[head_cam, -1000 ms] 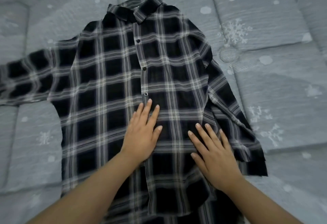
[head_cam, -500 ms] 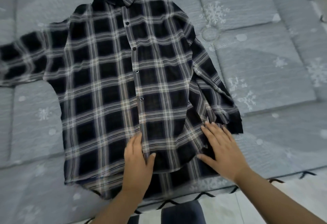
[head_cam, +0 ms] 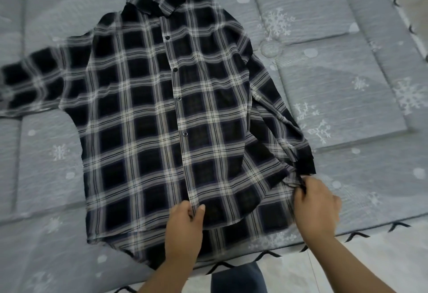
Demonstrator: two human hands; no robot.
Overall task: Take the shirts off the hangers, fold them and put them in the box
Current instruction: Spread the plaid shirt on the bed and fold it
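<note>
While the black-and-white plaid button-up shirt [head_cam: 162,116] lies flat on the grey snowflake-print quilt [head_cam: 347,72] | left hand [head_cam: 184,230] pinches front hem | right hand [head_cam: 317,207] apparently grasps bunched side hem.

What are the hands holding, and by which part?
Both grip the plaid shirt: left hand at the front hem, right hand at its right bottom corner.

My shirt [head_cam: 162,116]: black w/ white plaid, black buttons. Bed cover [head_cam: 335,65]: grey-blue w/ white snowflakes & dots, black zigzag edge trim.
</note>
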